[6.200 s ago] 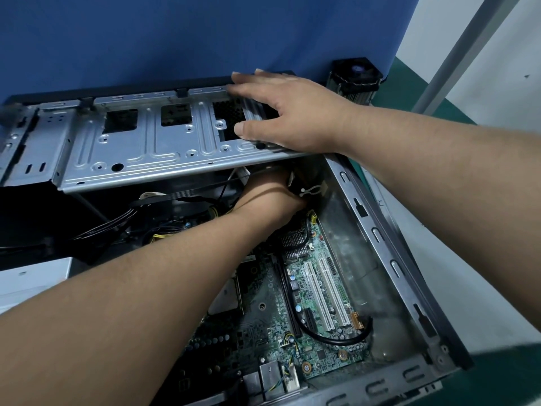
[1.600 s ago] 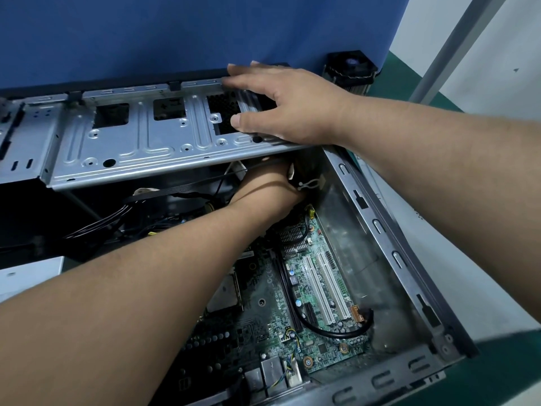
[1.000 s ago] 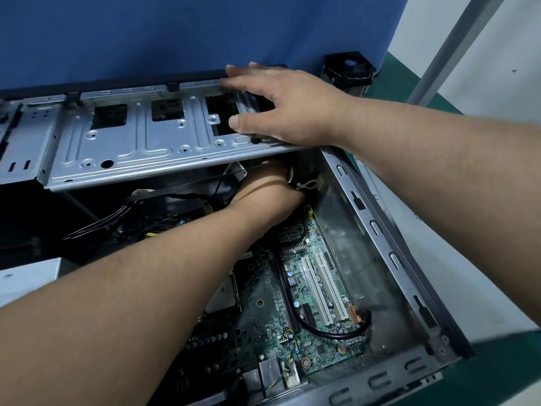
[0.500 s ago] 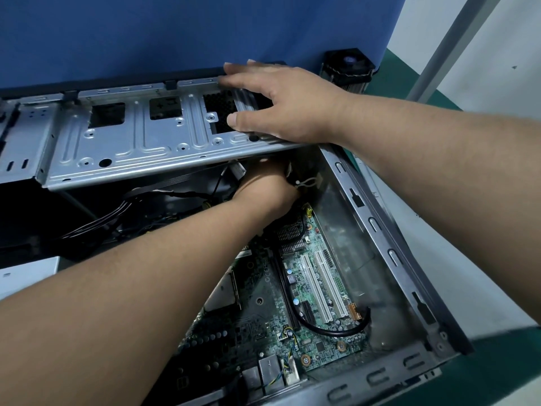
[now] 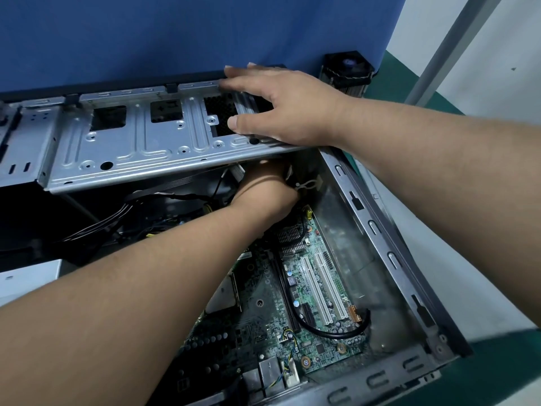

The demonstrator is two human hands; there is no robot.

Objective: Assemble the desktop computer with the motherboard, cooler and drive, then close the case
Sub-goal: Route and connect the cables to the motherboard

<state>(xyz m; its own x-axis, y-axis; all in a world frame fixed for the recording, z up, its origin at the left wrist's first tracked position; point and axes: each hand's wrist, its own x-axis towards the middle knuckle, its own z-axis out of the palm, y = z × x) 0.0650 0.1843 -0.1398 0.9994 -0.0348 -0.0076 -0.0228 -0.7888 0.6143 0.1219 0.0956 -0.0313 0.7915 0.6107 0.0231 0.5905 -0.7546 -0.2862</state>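
We look down into the open case (image 5: 389, 259), which lies on its side on the green tabletop (image 5: 503, 373). The motherboard (image 5: 307, 303) is already inside, flat on the bottom of the case, so we judge this part as done or nearly done. The cooler (image 5: 347, 71) stands outside, behind the far right corner of the case, so it is not yet mounted, and we see no side panel on the case (closing is clearly still left). The metal drive cage (image 5: 146, 142) is raised over the far part of the case.

Our right hand (image 5: 281, 109) lies flat on top of the cage with straight, spread fingers; it presses or steadies it and grips nothing. Our left hand (image 5: 266, 191) reaches under the cage, near a bundle of black cables (image 5: 96, 227). Its fingers are hidden by the cage edge, so we cannot tell if it is open or holds something; perhaps it works on a connector there.

We cannot make out any drive. Our left forearm covers much of the board, including most of the processor socket.
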